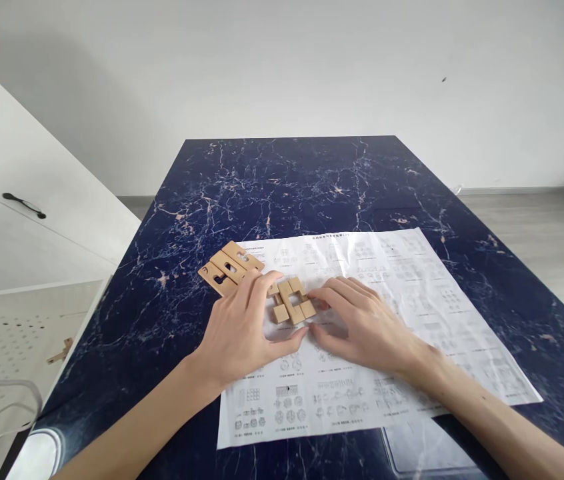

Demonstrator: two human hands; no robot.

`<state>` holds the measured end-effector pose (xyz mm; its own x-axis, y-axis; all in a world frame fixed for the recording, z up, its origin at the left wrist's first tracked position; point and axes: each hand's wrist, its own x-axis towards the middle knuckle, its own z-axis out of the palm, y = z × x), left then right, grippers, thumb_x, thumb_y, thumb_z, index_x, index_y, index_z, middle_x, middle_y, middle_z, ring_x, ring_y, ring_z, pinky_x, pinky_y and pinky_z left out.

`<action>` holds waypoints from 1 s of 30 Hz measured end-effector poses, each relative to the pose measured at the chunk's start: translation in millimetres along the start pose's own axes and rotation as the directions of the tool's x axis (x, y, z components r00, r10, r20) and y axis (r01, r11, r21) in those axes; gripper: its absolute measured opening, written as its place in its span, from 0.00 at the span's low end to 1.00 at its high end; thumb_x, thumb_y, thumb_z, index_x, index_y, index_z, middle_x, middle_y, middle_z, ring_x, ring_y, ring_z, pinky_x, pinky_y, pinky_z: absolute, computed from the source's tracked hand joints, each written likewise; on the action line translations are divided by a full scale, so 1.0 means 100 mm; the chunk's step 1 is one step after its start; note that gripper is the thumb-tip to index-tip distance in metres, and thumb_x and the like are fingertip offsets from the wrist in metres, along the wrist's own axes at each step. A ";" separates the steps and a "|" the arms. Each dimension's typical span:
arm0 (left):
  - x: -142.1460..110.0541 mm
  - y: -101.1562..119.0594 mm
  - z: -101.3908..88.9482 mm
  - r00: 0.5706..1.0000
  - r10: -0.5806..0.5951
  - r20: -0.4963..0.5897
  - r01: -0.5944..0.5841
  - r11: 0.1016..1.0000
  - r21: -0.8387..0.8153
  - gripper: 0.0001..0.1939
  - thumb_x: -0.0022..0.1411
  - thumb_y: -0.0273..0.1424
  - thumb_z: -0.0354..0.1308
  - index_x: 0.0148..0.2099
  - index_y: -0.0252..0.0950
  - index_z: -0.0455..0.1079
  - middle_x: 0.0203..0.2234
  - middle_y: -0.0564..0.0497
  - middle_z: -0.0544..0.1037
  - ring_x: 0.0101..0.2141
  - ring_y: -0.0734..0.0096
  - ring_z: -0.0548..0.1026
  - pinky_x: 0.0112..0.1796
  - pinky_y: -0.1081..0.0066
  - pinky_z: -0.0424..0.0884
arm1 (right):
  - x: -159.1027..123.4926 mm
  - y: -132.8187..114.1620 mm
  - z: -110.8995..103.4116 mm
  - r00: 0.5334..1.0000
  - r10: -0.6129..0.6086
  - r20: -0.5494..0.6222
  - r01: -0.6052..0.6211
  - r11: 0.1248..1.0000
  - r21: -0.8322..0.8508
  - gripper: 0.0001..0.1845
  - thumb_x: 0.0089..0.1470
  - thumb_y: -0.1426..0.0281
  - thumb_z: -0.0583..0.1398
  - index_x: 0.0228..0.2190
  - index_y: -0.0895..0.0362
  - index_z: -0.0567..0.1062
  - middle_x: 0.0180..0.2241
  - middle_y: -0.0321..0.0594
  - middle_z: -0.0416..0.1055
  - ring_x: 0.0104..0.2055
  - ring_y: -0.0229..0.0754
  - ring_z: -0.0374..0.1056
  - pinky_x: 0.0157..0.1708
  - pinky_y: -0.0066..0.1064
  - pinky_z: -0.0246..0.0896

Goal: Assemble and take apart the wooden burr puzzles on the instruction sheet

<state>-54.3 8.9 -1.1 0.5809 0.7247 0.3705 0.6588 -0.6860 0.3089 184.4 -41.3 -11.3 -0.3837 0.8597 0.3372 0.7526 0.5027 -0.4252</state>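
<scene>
Small notched wooden puzzle pieces (pixel 294 300) lie together in a flat cluster on a printed sheet (pixel 412 320), with an opening in their middle. My left hand (pixel 242 320) curves round the cluster's left side, index finger at its far edge and thumb by its near edge. From the right, the curled fingers of my right hand (pixel 357 313) meet the cluster's edge, the thumb close to my left thumb. Part of the cluster's left side is hidden behind my left fingers. Just beyond that hand are flat wooden plates (pixel 229 267) with cut-out slots, set side by side.
Under the sheet is a dark blue marbled table (pixel 282 180). At the lower left, a small wooden piece (pixel 61 351) rests on a perforated light surface (pixel 7 340) beside a pale cable (pixel 27 387). A white cabinet (pixel 27 153) stands left, and a transparent flat object (pixel 427 447) lies near the front.
</scene>
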 end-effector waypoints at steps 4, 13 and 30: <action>0.02 -0.02 0.01 1.000 -0.010 0.012 0.010 1.000 0.002 0.44 0.60 0.57 0.69 0.67 0.40 0.58 0.62 0.36 0.71 0.55 0.45 0.80 0.39 0.59 0.83 | -0.01 -0.01 0.00 0.999 -0.029 0.023 0.029 1.000 0.002 0.16 0.63 0.70 0.61 0.52 0.58 0.73 0.43 0.46 0.78 0.42 0.50 0.73 0.42 0.44 0.71; 0.01 -0.09 0.07 0.986 0.047 0.160 -0.041 0.998 -0.043 0.38 0.68 0.59 0.60 0.69 0.41 0.60 0.60 0.42 0.77 0.54 0.50 0.81 0.47 0.57 0.80 | 0.00 -0.06 -0.01 0.996 -0.021 0.084 0.016 0.998 0.054 0.14 0.66 0.72 0.58 0.51 0.55 0.75 0.43 0.47 0.78 0.42 0.51 0.73 0.44 0.46 0.71; -0.01 -0.03 -0.09 0.984 -0.011 0.177 0.036 0.990 -0.138 0.32 0.64 0.52 0.69 0.63 0.40 0.69 0.54 0.44 0.77 0.49 0.52 0.81 0.47 0.55 0.81 | 0.02 -0.06 0.06 1.000 -0.023 0.016 0.021 0.994 0.112 0.10 0.67 0.77 0.56 0.45 0.56 0.76 0.36 0.41 0.76 0.37 0.45 0.70 0.39 0.39 0.67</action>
<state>-61.1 9.9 5.8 0.6488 0.7325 0.2061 0.6069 -0.6615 0.4404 175.8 -42.3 -13.4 -0.4094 0.8491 0.3337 0.6799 0.5279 -0.5091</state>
